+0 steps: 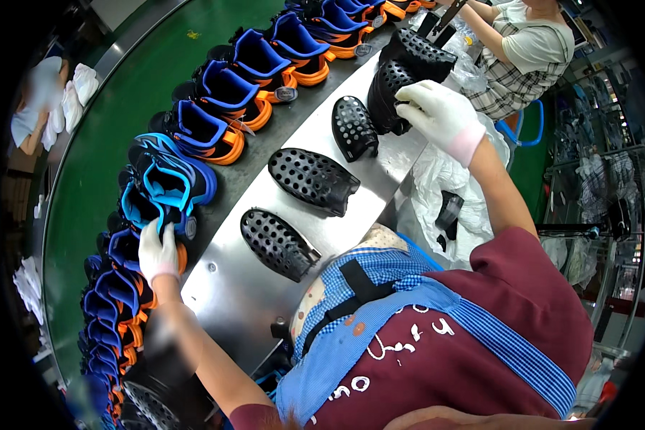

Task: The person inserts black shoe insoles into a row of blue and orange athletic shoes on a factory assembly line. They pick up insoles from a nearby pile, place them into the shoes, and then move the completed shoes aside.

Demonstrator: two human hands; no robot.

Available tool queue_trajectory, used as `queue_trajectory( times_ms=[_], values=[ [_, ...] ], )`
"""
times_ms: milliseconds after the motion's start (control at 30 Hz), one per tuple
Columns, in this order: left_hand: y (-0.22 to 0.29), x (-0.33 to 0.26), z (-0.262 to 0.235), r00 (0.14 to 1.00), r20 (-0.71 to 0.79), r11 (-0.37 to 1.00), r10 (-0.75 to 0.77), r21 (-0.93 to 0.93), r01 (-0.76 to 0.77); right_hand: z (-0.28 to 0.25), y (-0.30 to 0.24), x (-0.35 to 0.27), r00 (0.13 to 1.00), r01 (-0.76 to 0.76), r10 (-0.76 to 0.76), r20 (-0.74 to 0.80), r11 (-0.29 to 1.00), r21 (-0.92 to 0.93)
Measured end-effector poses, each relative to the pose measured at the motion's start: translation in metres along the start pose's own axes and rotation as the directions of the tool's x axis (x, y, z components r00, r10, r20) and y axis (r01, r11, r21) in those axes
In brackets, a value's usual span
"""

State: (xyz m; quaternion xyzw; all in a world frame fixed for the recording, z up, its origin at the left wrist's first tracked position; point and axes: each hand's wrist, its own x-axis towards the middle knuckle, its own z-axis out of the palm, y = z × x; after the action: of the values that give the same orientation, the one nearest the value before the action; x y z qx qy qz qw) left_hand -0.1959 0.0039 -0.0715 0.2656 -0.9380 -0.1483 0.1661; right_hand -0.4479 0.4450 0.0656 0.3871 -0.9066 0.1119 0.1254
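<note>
Head view. The left hand (158, 252), gloved, is closed over a blue shoe (145, 247) in the row on the green belt (100, 165). The right hand (441, 115), gloved, pinches the edge of a black perforated insert (388, 97) at the far end of the steel shelf (236, 287).

Progress, as judged: three more inserts (312, 179) lie loose on the shelf, so several pieces remain unhandled. A long line of shoes stands on the belt.

Orientation: the held insert stands nearly upright. The shoe's long axis lies across the belt, toe toward the shelf.
</note>
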Motion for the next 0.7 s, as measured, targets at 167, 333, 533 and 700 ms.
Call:
queue_trajectory(
  times_ms=[167,333,533,700],
  values=[
    [0.038,0.014,0.015,0.997,0.071,0.967,0.023,0.250,-0.040,0.004,0.028,-0.007,0.998,-0.064,0.065,-0.028,0.998,0.011],
    [0.035,0.006,0.012,0.999,0.046,0.985,-0.018,0.171,0.010,0.077,-0.009,-0.014,0.932,-0.083,0.069,0.357,0.996,0.024],
    [0.052,-0.012,-0.002,0.988,0.020,0.982,-0.154,0.114,0.150,0.103,-0.003,-0.007,0.949,-0.125,0.141,0.283,0.989,-0.075],
    [0.082,-0.018,-0.027,0.967,-0.244,0.985,-0.072,-0.167,0.032,0.066,-0.024,0.004,0.985,-0.012,0.022,-0.172,0.998,0.057]
  ],
)
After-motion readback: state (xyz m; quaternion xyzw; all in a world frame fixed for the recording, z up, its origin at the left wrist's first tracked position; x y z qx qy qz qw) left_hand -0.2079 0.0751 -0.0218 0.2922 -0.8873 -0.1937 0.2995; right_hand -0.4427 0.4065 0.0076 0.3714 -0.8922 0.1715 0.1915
